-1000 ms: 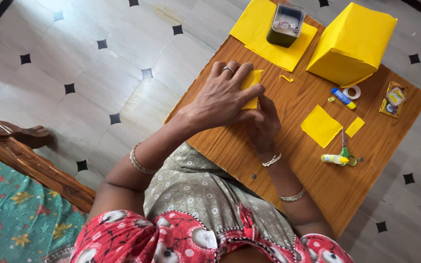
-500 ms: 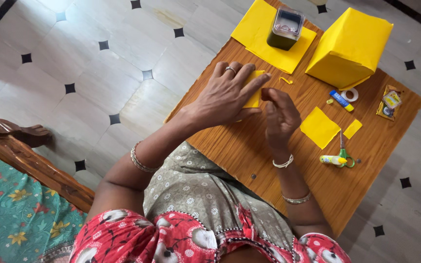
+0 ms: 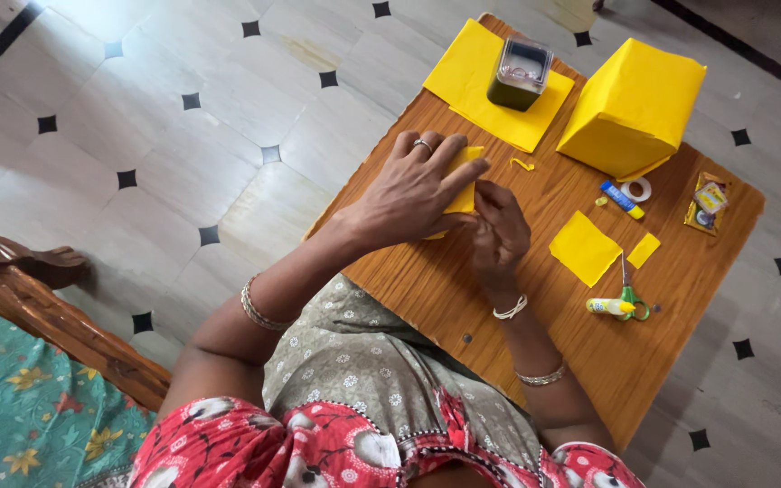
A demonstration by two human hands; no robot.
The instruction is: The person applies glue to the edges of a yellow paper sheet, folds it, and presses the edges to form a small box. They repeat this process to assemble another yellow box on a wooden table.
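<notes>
The folded yellow paper (image 3: 465, 188) lies flat on the wooden table (image 3: 463, 280), near the table's left edge. Most of the paper is covered; only its right portion shows between the 2 hands.

The left hand (image 3: 413, 192) lies palm-down on top of the paper with fingers extended, pressing it against the table surface. It is spread flat, not closed around anything. A ring sits on 1 finger.

The right hand (image 3: 499, 233) is just beside the paper on its right, fingers curled, with the fingertips at the paper's right edge. It appears to pinch or crease that edge, but the contact point is hidden by the fingers and cannot be confirmed.

Further out on the table:
- a small yellow paper scrap (image 3: 523, 164), just beyond the hands;
- a flat yellow sheet (image 3: 472, 77) with a dark rectangular container (image 3: 518, 74) standing on it;
- a yellow-wrapped box (image 3: 633, 107);
- a glue stick (image 3: 622, 200) beside a tape roll (image 3: 637, 189);
- 2 yellow paper squares, the larger square (image 3: 585, 248) and the smaller square (image 3: 644, 250);
- scissors (image 3: 628, 291), touching a small yellow tube (image 3: 609, 306).
</notes>
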